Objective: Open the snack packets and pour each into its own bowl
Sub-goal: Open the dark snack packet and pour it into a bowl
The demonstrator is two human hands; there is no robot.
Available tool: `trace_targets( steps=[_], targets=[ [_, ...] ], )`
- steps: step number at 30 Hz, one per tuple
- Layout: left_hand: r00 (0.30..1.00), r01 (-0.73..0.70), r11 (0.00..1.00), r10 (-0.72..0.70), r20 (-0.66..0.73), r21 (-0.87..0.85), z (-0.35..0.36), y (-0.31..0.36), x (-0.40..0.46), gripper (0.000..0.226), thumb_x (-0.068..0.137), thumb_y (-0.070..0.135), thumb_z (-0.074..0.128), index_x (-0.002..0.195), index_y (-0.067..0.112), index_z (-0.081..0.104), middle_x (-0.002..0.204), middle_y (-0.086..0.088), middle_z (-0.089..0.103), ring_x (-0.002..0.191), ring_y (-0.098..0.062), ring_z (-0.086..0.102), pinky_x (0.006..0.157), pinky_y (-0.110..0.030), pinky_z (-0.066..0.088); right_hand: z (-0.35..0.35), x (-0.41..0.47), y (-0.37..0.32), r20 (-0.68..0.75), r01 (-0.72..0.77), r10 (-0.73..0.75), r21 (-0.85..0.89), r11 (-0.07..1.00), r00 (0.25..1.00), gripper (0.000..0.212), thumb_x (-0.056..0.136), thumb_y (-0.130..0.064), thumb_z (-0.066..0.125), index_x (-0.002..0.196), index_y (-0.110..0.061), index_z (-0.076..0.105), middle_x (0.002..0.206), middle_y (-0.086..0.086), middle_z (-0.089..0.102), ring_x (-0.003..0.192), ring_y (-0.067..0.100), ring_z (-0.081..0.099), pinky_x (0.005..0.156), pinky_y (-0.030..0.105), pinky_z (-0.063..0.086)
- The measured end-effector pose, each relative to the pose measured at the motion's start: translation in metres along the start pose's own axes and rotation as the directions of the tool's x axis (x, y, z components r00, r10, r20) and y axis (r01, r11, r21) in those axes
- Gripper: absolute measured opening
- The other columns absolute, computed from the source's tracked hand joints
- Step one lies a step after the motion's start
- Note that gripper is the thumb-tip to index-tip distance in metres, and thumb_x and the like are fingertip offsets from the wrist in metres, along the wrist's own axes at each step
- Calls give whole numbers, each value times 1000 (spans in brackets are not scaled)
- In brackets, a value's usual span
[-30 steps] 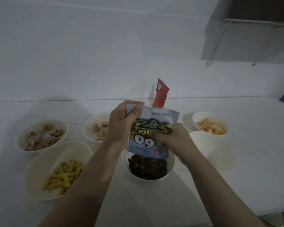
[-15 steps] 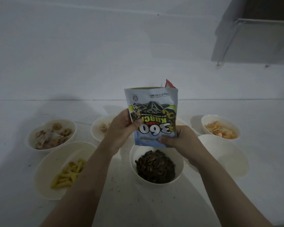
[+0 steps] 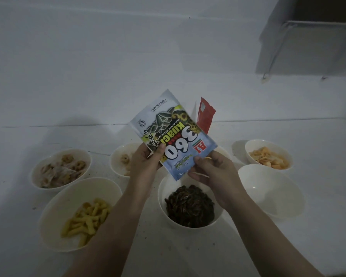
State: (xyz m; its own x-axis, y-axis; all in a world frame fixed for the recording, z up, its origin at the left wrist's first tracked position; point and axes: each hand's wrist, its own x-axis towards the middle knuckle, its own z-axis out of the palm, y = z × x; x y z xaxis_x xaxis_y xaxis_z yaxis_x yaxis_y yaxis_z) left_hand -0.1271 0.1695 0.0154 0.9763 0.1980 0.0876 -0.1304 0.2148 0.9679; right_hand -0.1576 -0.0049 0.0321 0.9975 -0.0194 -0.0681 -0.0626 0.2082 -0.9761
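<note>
Blue-white foil seed packet [image 3: 173,139] upside down, above white round bowl of dark seeds [image 3: 190,206].
Left hand [image 3: 146,162] fingers pinch its left edge; right hand [image 3: 212,174] fingers pinch its lower corner.

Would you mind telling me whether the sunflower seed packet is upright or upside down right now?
Upside down and tilted: the print on the sunflower seed packet reads inverted, above the bowl of seeds. Left hand and right hand hold it.

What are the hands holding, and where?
Both grip the upside-down blue-and-white sunflower seed packet: left hand on its left edge, right hand pinching its lower corner.
</note>
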Motion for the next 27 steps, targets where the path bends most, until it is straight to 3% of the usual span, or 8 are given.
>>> trace_targets(
  steps=[2, 6, 12, 16, 19, 27],
  targets=[
    [1000, -4, 990, 5, -6, 141, 3, 0, -3, 12, 92, 35, 64, 94, 23, 65, 84, 8, 71, 80, -14, 67, 73, -34, 56, -2, -2, -3, -62, 91, -92, -19, 996, 994, 15, 97, -8, 60, 110, -11, 68, 94, 10, 77, 84, 24, 76, 73, 32, 61],
    [999, -38, 954, 38, 6, 296, 14, 0, -9, 32, 91, 49, 59, 81, 19, 56, 63, 6, 56, 58, -12, 53, 64, -37, 48, -17, -8, -12, -174, 233, -246, -89, 968, 954, 22, 98, -9, 59, 118, -11, 66, 100, 11, 76, 89, 25, 75, 75, 36, 62],
    [986, -112, 979, 89, 139, 168, 55, 10, -24, 30, 99, 26, 53, 82, 1, 52, 66, -7, 46, 59, -16, 42, 59, -30, 37, -48, -23, -24, -320, 310, -320, -81, 947, 892, 23, 99, -9, 57, 121, -10, 64, 101, 10, 76, 91, 24, 75, 71, 33, 62],
    [970, -111, 986, 80, 229, 127, 93, 15, -30, 22, 99, 20, 51, 80, 9, 56, 66, -4, 47, 58, -11, 42, 54, -22, 37, -74, -35, -31, -389, 322, -325, -76, 944, 862, 25, 99, -7, 55, 122, -12, 64, 101, 8, 76, 89, 22, 75, 71, 33, 62],
    [957, -93, 991, 62, 284, 99, 127, 15, -38, 20, 99, 16, 51, 84, 4, 54, 63, -2, 46, 54, -9, 39, 51, -19, 35, -103, -47, -38, -436, 328, -332, -86, 941, 836, 24, 100, -6, 54, 120, -14, 65, 99, 5, 76, 88, 21, 75, 71, 31, 62],
    [914, -49, 999, 43, 402, 5, 260, 7, -87, 22, 103, 17, 40, 84, 16, 51, 60, 2, 51, 51, -8, 41, 49, -15, 35, -227, -102, -68, -570, 354, -348, -106, 929, 744, 23, 100, -7, 53, 119, -14, 65, 102, 11, 75, 90, 23, 74, 76, 34, 61]
  ],
)
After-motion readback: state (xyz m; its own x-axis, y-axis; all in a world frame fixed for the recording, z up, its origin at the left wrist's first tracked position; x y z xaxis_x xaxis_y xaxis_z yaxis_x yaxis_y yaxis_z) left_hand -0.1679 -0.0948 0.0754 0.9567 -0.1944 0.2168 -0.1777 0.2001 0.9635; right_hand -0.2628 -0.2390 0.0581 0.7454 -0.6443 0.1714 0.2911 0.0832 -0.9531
